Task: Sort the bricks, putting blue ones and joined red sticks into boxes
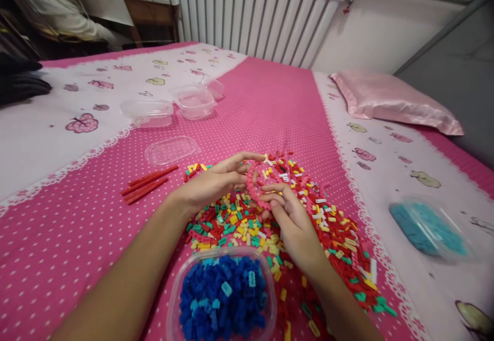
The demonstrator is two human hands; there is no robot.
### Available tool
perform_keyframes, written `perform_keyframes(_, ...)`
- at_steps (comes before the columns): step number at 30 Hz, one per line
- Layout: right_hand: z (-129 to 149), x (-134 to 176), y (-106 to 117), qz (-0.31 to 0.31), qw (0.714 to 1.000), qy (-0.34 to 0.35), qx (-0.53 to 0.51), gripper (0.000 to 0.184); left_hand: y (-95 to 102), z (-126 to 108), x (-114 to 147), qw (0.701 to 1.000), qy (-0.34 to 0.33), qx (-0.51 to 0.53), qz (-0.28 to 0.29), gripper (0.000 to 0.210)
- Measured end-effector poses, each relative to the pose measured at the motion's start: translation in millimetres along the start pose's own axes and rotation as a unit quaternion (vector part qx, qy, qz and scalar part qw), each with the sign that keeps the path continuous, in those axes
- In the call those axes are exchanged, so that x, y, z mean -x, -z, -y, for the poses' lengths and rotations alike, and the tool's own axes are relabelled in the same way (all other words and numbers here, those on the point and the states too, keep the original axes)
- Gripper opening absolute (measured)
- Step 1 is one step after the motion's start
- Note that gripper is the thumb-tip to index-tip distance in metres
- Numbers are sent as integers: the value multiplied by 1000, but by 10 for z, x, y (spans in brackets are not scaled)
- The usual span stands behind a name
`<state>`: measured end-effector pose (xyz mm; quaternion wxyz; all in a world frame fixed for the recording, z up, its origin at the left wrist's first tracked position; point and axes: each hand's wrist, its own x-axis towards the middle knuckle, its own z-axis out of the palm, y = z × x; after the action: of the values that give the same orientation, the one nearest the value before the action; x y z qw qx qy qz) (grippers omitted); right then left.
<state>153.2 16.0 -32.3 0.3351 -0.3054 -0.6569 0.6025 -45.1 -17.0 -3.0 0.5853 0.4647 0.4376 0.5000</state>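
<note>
I have both hands near the middle of the head view, working on a pink strip of small toy bricks [252, 182] that bends in a curve between them, above the loose pile. The left hand [224, 176] reaches in palm inward, thumb and curled fingers closed on the upper stretch of the strip, with its index finger stretched out past the top end. The right hand [293, 217] pinches the lower end between thumb and fingertips; its exact contact is partly covered by its own fingers, but I read both grips as closed on the strip. Under and around them spreads a heap of loose toy bricks [243, 222] in red, yellow, cream, green and white, running out to the right beside and beyond the right forearm. Just in front of the heap, between the forearms, I see a clear plastic tub [227, 251] filled with blue bricks [222, 294], a few lighter ones on top. Left of the left hand lie several red sticks [148, 184] side by side, with a clear lid [172, 150] behind them and clear containers [195, 102] farther back. Well off to the right, teal bricks [420, 230] sit in another clear tub. Everything rests on a pink and white bedspread [278, 99], with a pink satin pillow [393, 99] at far right and a white radiator [247, 17] behind.
</note>
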Motion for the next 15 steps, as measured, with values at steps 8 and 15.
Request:
perform_keyframes(8, 14, -29, -12, -18, 999, 13, -24, 13, 18, -13, 21, 999, 5, -41, -3, 48)
perform_keyframes(15, 9, -47, -15, -15, 999, 35, 27, 10, 19, -55, 45, 997, 32, -74, 1, 44)
